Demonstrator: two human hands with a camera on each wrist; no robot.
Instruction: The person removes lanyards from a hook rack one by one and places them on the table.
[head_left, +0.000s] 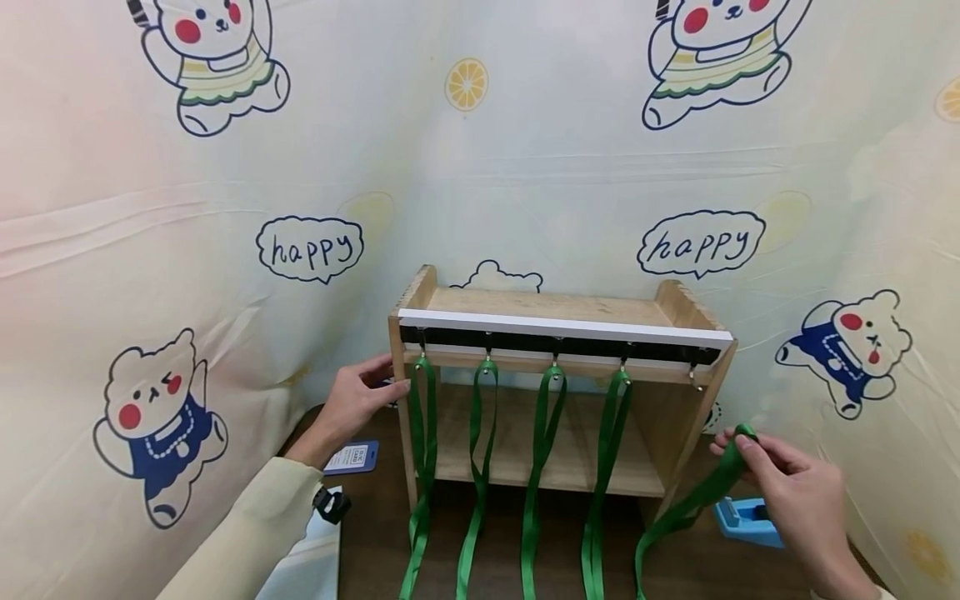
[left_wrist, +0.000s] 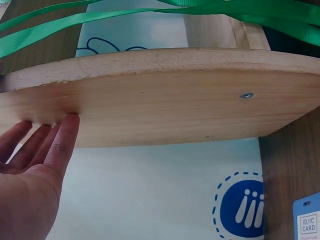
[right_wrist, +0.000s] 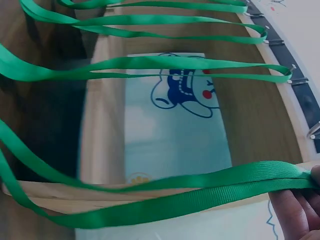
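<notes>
A small wooden shelf unit (head_left: pixel 513 433) stands with a black-and-white hook strip (head_left: pixel 592 346) along its upper front. Green lanyards (head_left: pixel 420 433) hang from several hooks, while the rightmost hook (head_left: pixel 696 379) is bare. My left hand (head_left: pixel 356 408) touches the unit's left side, its straight fingertips against the wooden side panel (left_wrist: pixel 150 110) in the left wrist view. To the right of the unit, my right hand (head_left: pixel 795 492) pinches the looped top of another green lanyard (head_left: pixel 701 496). That strap droops down and left; its lower end is out of view.
A blue ID card holder (head_left: pixel 360 457) lies left of the unit, near a pale sheet-like item (head_left: pixel 307 558). Beneath my right hand sits a blue tape dispenser (head_left: pixel 742 521), partly hidden. A printed cloth (head_left: pixel 465 183) hangs behind everything.
</notes>
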